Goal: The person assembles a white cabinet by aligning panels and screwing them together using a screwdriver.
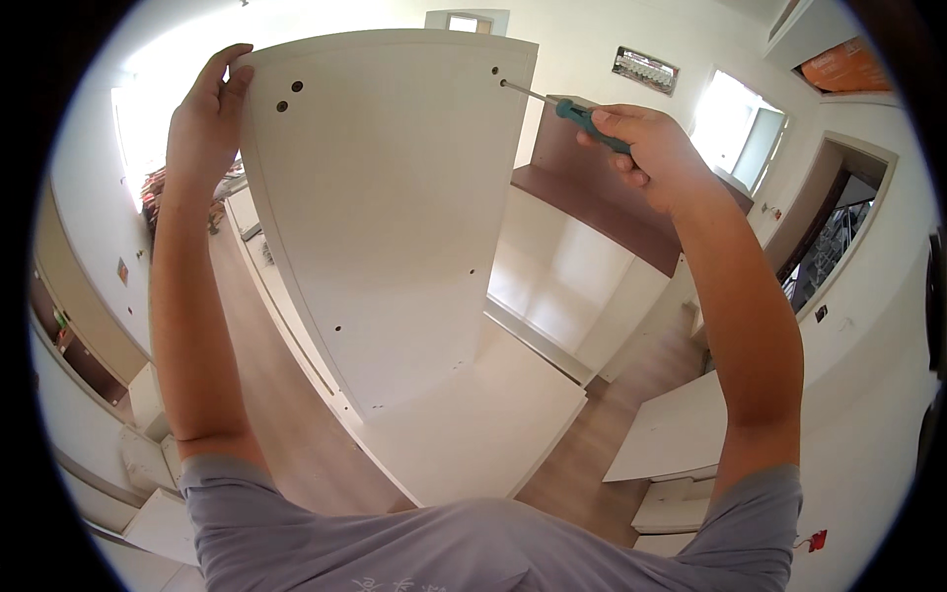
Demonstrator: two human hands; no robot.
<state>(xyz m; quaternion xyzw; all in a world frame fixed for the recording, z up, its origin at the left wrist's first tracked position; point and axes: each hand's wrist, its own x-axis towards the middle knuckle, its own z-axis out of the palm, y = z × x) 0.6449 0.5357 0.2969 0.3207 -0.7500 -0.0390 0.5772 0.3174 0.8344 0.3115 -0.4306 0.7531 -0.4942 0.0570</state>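
A tall white furniture panel stands upright in front of me on a white board. My left hand grips its upper left edge, the thumb on the near face and the fingers around the edge. Near that corner two dark round fittings sit in the panel. In my right hand is a screwdriver with a green handle. Its thin shaft points left, and the tip meets a small dark fitting by the panel's upper right edge. Lower down, the face has small holes.
Behind the panel stand a brown shelf unit and white boards. More white panels lie on the wooden floor at the right, others at the lower left. A doorway opens in the right wall, and an orange bag rests high up.
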